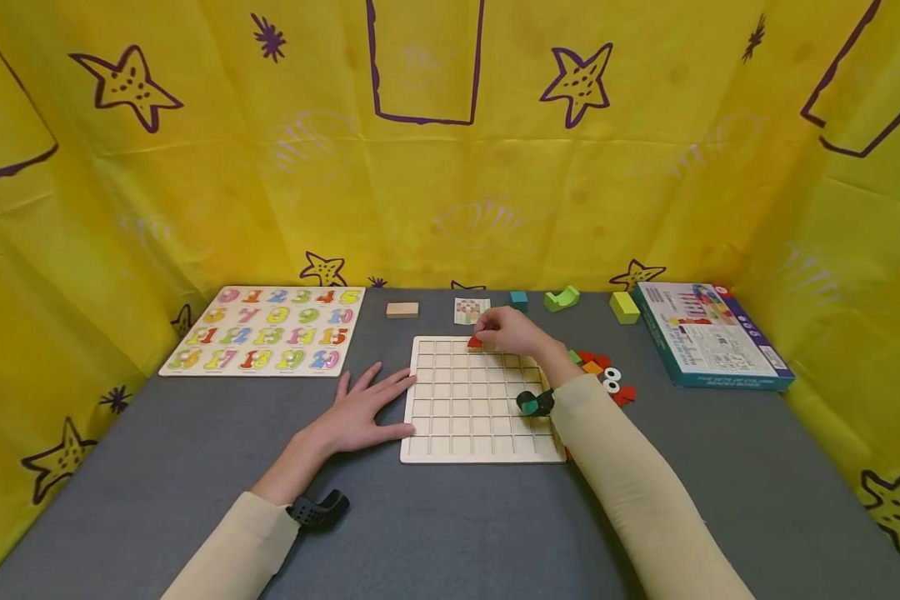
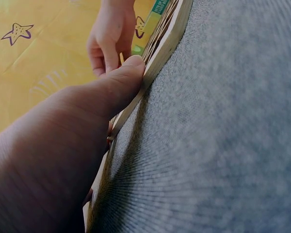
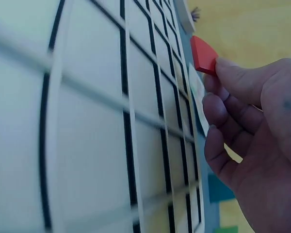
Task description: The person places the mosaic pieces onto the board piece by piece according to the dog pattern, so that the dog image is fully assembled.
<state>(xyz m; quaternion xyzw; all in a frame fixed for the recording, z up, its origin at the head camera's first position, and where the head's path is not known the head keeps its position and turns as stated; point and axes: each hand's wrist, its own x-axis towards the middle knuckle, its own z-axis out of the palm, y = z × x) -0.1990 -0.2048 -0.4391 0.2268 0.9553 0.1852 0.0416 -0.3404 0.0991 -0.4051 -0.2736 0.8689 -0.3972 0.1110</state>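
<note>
A pale wooden grid board (image 1: 465, 417) lies on the grey table in front of me. My right hand (image 1: 506, 332) pinches a red tile (image 1: 475, 342) over the board's far edge; the right wrist view shows the red tile (image 3: 203, 54) at my fingertips (image 3: 225, 68) above the grid cells (image 3: 87, 145). Flat on the table, my left hand (image 1: 363, 408) has its fingers straight and touching the board's left edge. The left wrist view shows my thumb (image 2: 121, 82) against the board's rim (image 2: 162, 46).
Loose coloured tiles and two white rings (image 1: 607, 379) lie right of the board. A number puzzle (image 1: 270, 329) sits at the far left, a teal box (image 1: 708, 333) at the right. A wooden block (image 1: 402, 309), a card (image 1: 472, 310) and coloured blocks (image 1: 562, 298) line the back.
</note>
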